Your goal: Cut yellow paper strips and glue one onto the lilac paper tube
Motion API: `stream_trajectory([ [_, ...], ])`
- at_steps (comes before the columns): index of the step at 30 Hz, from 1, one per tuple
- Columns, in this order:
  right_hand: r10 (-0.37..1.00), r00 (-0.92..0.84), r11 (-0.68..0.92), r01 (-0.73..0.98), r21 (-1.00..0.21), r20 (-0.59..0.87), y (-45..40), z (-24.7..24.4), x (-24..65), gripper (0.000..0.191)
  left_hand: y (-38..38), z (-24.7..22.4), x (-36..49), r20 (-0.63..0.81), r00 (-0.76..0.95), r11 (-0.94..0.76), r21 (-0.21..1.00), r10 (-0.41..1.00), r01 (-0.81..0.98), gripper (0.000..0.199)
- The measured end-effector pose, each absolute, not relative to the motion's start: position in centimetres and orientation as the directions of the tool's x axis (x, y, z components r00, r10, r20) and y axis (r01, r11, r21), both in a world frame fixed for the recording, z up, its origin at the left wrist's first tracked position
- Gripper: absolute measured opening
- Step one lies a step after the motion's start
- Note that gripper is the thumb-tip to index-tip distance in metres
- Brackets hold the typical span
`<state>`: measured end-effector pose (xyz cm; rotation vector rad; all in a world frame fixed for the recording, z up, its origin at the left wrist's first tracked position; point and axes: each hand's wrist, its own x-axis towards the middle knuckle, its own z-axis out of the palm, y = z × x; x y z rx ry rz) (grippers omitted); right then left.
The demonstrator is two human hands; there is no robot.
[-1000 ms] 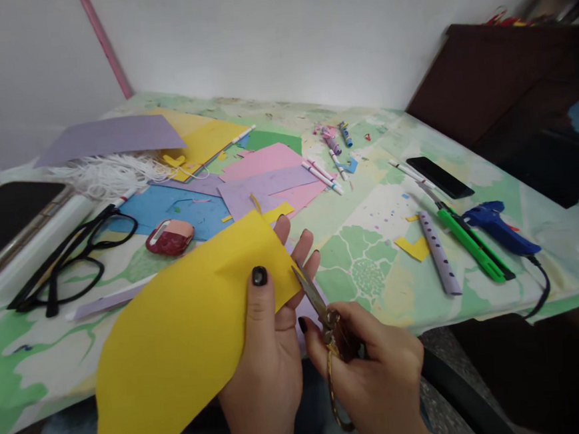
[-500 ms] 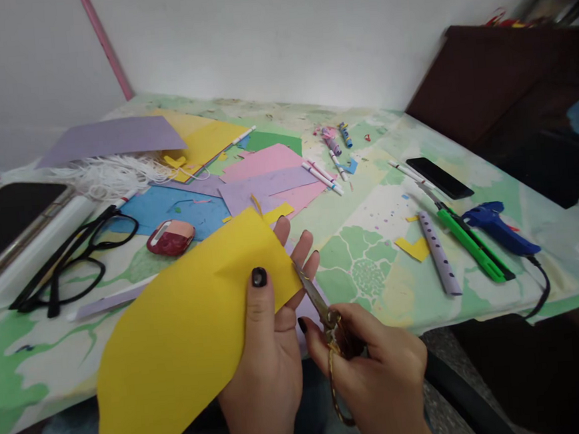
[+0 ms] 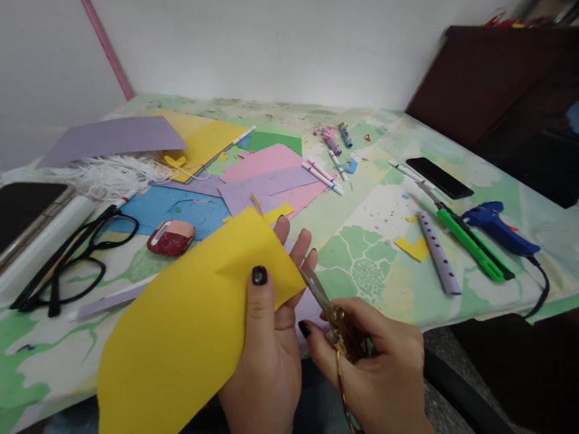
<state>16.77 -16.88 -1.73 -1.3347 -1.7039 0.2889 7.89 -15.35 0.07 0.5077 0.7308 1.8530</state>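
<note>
My left hand holds a sheet of yellow paper, thumb on top and fingers behind it. The sheet has a curved outline on its left and a straight edge at the right. In my right hand is a pair of scissors with gold-coloured handles, thumb and fingers in the loops. The scissor blades point up and left, close beside the sheet's right corner and in front of my left fingertips. Whether the blades touch the paper, I cannot tell.
Eyeglasses, an earbud case and coloured paper sheets lie on the table to the left and middle. On the right are a green utility knife, a blue glue gun, a dotted purple paper tube and a phone.
The scissors and my right hand have shifted slightly right and down, away from the sheet's right edge, and the handle loops look wider apart. My left hand and the paper are nearly still.
</note>
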Motion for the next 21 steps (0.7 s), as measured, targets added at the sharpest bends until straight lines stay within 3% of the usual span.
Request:
stream_trajectory([
  [21,0.831,0.006,0.404,0.68,-0.612,0.556,-16.64,-1.61,16.61,0.016,-15.13,0.56,8.32,-0.034,-0.409,-0.255,0.733,0.912,-0.631,0.027],
])
